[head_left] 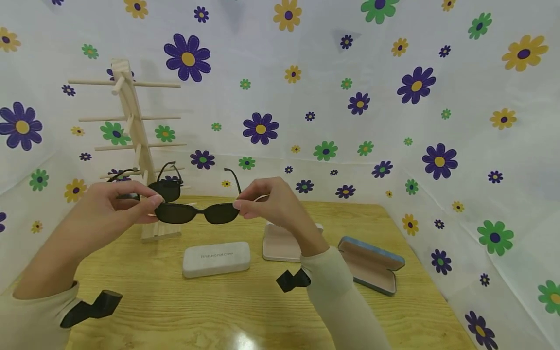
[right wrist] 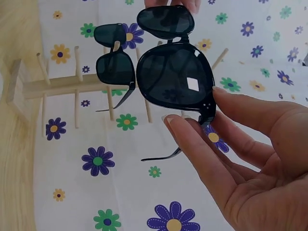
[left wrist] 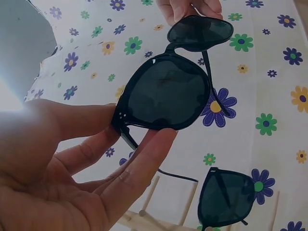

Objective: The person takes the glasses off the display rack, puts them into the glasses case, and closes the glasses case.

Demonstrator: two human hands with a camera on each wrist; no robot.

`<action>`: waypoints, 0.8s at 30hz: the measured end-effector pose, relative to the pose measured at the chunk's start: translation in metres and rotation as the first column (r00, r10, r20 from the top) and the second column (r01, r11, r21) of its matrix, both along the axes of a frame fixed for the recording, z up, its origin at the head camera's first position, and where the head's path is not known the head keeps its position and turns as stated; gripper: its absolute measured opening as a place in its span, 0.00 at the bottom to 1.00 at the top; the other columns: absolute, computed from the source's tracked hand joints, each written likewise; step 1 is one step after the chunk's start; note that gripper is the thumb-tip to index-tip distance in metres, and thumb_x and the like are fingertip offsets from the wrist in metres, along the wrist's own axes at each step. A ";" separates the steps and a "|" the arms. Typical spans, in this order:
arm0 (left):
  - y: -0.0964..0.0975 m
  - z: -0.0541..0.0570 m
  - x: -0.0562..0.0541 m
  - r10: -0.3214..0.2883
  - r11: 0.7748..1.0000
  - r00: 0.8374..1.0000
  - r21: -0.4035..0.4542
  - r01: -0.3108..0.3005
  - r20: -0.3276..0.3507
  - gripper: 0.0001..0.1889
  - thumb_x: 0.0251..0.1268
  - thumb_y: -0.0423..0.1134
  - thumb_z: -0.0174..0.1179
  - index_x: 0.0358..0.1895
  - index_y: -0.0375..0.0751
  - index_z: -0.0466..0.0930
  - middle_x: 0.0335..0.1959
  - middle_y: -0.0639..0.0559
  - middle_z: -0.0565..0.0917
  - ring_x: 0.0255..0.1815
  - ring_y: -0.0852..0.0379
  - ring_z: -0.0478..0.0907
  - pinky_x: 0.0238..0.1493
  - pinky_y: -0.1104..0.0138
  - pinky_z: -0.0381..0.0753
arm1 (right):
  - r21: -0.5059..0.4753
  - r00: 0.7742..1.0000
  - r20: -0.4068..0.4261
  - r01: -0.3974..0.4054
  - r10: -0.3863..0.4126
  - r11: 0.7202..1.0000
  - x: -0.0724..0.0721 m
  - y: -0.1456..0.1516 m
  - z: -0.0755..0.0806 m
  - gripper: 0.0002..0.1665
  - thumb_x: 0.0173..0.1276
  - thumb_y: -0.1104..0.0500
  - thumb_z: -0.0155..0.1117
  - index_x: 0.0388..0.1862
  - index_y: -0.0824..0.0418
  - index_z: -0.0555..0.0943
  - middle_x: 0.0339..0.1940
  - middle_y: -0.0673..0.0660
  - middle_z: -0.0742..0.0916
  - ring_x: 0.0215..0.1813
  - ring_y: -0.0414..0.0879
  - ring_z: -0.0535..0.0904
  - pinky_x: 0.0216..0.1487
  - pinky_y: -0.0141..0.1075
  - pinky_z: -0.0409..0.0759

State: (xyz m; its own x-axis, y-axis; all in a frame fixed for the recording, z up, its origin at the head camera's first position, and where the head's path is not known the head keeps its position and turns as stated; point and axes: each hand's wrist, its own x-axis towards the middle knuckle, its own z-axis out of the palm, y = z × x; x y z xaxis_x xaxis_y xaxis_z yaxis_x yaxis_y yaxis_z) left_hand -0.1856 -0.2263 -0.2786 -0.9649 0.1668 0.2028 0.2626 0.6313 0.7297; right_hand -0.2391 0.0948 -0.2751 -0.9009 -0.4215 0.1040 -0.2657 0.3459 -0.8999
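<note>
A pair of black sunglasses with dark lenses is held up between both hands, its temples unfolded and pointing away. My left hand pinches the left end of the frame, thumb on the front. At the other end my right hand grips the corner by the hinge. Behind the left fingers, a second pair of dark sunglasses sits on the wooden display rack; it shows more fully in the right wrist view, where a lens and a temple are visible.
On the wooden table lie a closed white glasses case, an open pale case partly behind the right forearm, and an open blue case at right. Flower-patterned cloth encloses the back and sides.
</note>
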 end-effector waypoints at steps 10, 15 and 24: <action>0.023 -0.022 -0.008 -0.101 0.993 0.993 0.076 0.095 0.066 0.16 0.78 0.49 0.59 0.53 0.41 0.85 0.54 0.41 0.88 0.41 0.65 0.90 0.46 0.69 0.84 | 0.010 0.997 0.047 0.068 -0.069 0.998 0.007 0.021 -0.019 0.09 0.66 0.60 0.76 0.40 0.64 0.88 0.40 0.59 0.91 0.36 0.48 0.91 0.48 0.44 0.90; 0.035 -0.035 -0.011 -0.126 0.988 0.988 0.097 0.118 0.085 0.15 0.77 0.46 0.61 0.53 0.38 0.84 0.55 0.39 0.86 0.40 0.63 0.90 0.48 0.62 0.88 | 0.024 0.996 0.036 0.085 -0.086 0.996 0.007 0.030 -0.031 0.09 0.65 0.60 0.76 0.40 0.64 0.88 0.39 0.59 0.91 0.36 0.46 0.91 0.47 0.43 0.90; 0.052 -0.057 -0.019 -0.205 0.968 0.973 0.168 0.187 0.102 0.11 0.75 0.40 0.63 0.50 0.35 0.85 0.53 0.38 0.82 0.39 0.56 0.91 0.46 0.61 0.89 | -0.014 0.994 0.073 0.081 -0.079 0.997 0.006 0.047 -0.051 0.09 0.65 0.63 0.76 0.39 0.66 0.86 0.38 0.59 0.90 0.38 0.55 0.91 0.47 0.47 0.90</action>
State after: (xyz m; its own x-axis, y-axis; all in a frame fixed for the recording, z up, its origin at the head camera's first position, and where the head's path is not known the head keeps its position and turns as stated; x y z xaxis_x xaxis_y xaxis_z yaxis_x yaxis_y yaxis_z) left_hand -0.2042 -0.1746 -0.3359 -0.9351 0.3303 0.1283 0.2759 0.4515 0.8485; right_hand -0.2331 0.1417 -0.3259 -0.9370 -0.3466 0.0434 -0.1714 0.3479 -0.9217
